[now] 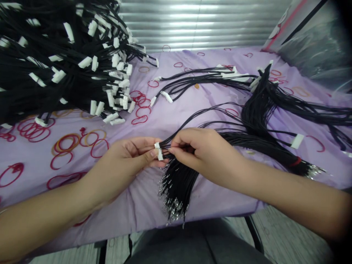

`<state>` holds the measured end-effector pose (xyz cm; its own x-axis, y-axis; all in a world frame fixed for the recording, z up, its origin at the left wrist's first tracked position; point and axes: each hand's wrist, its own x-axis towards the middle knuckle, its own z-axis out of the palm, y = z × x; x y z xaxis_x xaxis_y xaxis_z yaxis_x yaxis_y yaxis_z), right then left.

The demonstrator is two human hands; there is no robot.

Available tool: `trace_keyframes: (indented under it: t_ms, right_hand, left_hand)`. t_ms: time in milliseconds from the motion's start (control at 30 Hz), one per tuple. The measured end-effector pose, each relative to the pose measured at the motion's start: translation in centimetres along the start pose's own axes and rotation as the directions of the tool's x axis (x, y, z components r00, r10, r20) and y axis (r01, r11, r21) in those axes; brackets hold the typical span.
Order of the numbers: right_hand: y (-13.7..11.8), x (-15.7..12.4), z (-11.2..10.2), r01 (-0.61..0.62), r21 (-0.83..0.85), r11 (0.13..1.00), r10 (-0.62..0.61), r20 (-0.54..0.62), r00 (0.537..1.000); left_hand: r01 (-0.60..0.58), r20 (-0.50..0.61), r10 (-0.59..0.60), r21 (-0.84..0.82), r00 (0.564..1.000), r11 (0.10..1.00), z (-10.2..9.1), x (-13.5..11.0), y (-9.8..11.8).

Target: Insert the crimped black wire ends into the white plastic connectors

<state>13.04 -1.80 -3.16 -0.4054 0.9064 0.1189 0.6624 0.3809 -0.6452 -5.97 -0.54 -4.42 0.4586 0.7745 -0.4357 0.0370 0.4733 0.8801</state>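
Note:
Between the thumb and fingers of my left hand (pixel 134 156) is a white plastic connector (pixel 158 151). Thin black wires (pixel 180 128) run from its right side. Just to the right, my right hand (pixel 203 148) pinches a black wire close to the connector, its thumb and forefinger pressed together. Below both hands, a bundle of loose black wires (pixel 180 183) with bare metal terminals hangs toward the table's front edge. Another part of the black wires (pixel 264 150), tied with a red band, lies to the right of my right hand.
A large heap of black cables with white connectors (pixel 82 66) fills the back left. Red and orange rubber bands (pixel 66 145) lie scattered over the purple cloth (pixel 115 205). More wired connectors (pixel 166 96) lie behind my hands. A clear plastic bag (pixel 316 55) stands back right.

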Motion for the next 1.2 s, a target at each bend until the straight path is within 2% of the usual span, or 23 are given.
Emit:
trace_keyframes:
  t_ms: [100,300,500,667,833,1067,1133,1200]
  right_hand:
    - [0.1,-0.1,0.1,-0.003,0.0,1.0,0.003,0.007,1.0]
    - [-0.2,-0.3,-1.1,0.108,0.006,0.994,-0.108,-0.064,0.992]
    - [0.0,-0.4,-1.2,0.024,0.044,0.999,-0.026,0.055,0.998]
    - [0.3,-0.3,-0.7,0.061,0.032,0.998,-0.062,0.023,0.998]
    - [0.4,-0.2,-0.7,0.111,0.007,0.994,-0.111,0.01,0.994]
    - [0.1,0.0,0.1,0.13,-0.102,0.986,-0.129,0.021,0.991]
    - [-0.1,-0.3,-0.2,0.159,-0.214,0.964,-0.158,0.02,0.987]
    - [-0.3,-0.7,-0.9,0.196,-0.362,0.911,-0.227,-0.044,0.973]
  left_hand:
    - [0.007,-0.007,-0.006,0.036,1.0,0.999,0.0,0.0,0.1]
    - [-0.03,-0.027,0.03,-0.003,0.999,1.0,0.4,-0.1,0.3]
    - [-0.031,0.001,0.031,0.007,1.0,0.999,0.2,-0.2,0.1]
    - [-0.062,0.037,0.058,0.104,0.998,0.993,0.1,-0.2,0.2]
    - [-0.058,0.026,0.055,0.16,0.998,0.985,0.3,-0.4,0.6]
    - [-0.042,0.027,0.038,0.171,0.999,0.984,0.7,-0.4,0.9]
    - [-0.04,0.015,0.039,0.118,0.999,0.992,0.7,-0.3,0.7]
    - [-0.051,-0.016,0.051,0.029,0.999,0.998,0.7,-0.2,0.6]
